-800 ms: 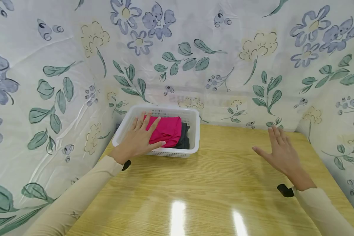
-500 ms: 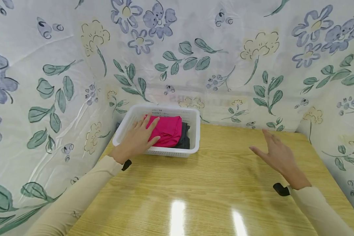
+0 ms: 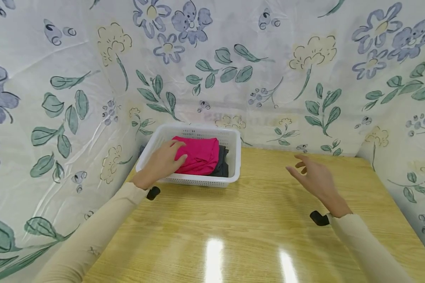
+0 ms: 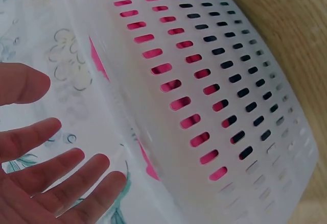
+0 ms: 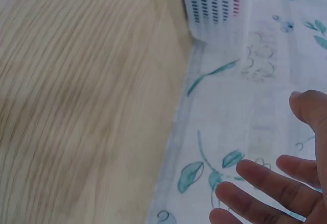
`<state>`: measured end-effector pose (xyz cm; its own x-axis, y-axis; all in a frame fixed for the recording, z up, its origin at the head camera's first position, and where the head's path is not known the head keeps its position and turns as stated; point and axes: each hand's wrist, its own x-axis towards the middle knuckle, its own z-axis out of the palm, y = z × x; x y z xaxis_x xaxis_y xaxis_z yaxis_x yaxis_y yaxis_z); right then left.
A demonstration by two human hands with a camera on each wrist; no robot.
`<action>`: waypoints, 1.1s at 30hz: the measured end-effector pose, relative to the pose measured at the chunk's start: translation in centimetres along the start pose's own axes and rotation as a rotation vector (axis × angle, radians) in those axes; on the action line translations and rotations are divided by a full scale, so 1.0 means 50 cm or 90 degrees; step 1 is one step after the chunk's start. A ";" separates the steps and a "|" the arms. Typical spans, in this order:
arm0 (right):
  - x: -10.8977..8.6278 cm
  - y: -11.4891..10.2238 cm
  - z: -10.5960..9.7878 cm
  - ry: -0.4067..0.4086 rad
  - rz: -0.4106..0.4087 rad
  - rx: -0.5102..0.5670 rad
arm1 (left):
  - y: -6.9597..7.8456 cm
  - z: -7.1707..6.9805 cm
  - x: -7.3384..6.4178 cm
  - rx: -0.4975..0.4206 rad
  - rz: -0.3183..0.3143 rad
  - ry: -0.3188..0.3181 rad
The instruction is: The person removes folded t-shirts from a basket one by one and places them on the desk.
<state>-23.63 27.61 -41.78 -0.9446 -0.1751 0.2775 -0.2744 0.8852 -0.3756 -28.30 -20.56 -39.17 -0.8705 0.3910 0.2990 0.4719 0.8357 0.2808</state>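
A white perforated plastic basket stands at the back left of the table. Folded bright pink cloth lies in it on top of dark grey cloth. Over the basket's left part hovers my left hand, its fingers loosely bent and holding nothing. In the left wrist view, that hand is above the rim, and pink and dark cloth show through the slots of the basket wall. Off to the right, my right hand is raised over the table, fingers relaxed and holding nothing.
The wood-grain table reaches back to a white floral sheet that hangs behind and along both sides. A dark item shows just behind the basket's left side. Lamp glare lies on the table's front part.
My right hand has moved left and its fingers have bent from straight. My left hand has drawn back slightly over the basket, its spread fingers now more bent.
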 end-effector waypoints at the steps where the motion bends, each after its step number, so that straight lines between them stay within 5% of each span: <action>1: 0.005 -0.005 0.005 0.002 0.000 0.009 | -0.004 -0.001 0.001 -0.016 -0.013 -0.006; 9: 0.043 -0.045 0.038 -0.007 0.019 0.137 | -0.040 -0.013 0.016 -0.165 -0.137 -0.050; 16: 0.077 -0.089 0.066 -0.021 0.010 0.198 | -0.068 -0.025 0.014 -0.233 -0.240 -0.082; 33: 0.126 -0.206 0.111 -0.027 -0.012 0.299 | -0.096 -0.032 0.030 -0.332 -0.301 -0.111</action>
<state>-27.74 15.00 -41.06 -0.9424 -0.2160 0.2555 -0.3345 0.5926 -0.7327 -31.64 -24.62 -38.62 -0.9871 0.1253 -0.1001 0.0066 0.6554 0.7553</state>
